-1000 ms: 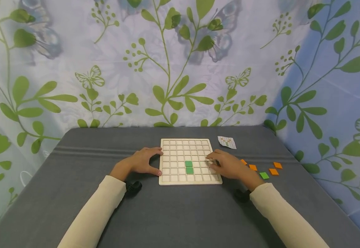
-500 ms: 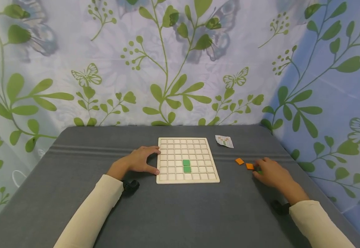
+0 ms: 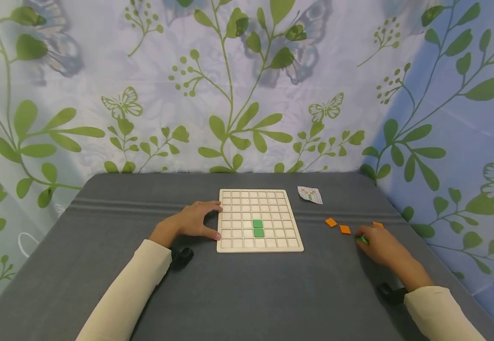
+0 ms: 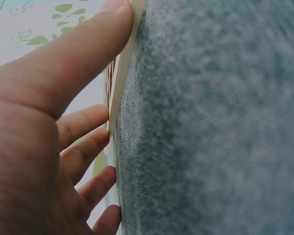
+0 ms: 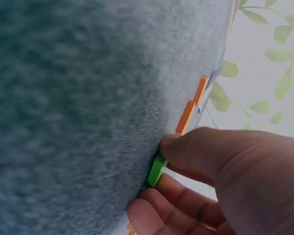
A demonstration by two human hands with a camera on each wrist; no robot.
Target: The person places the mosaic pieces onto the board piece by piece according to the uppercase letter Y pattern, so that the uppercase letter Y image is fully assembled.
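Observation:
A pale wooden grid board (image 3: 279, 208) lies on the cloth, with two green tiles (image 3: 258, 232) set one above the other in its cells. My left hand (image 3: 192, 220) rests at the board's left edge, thumb and fingertips spread along the rim; the left wrist view shows the thumb against the board's edge (image 4: 118, 90). Off to the right, my right hand (image 3: 382, 247) pinches a loose green tile (image 5: 157, 171) between thumb and fingers, low at the cloth. The hand covers part of that tile in the head view.
Two orange tiles, the nearer one (image 3: 345, 229) and a farther one (image 3: 330, 222), lie left of my right hand. Another orange tile (image 3: 377, 224) shows just behind it. A small printed pattern card (image 3: 310, 194) lies beyond the board. A patterned curtain (image 3: 162, 94) hangs behind the table.
My right hand has moved from the board's right side out to the loose tiles and now pinches the green one. My left hand stays at the board's edge.

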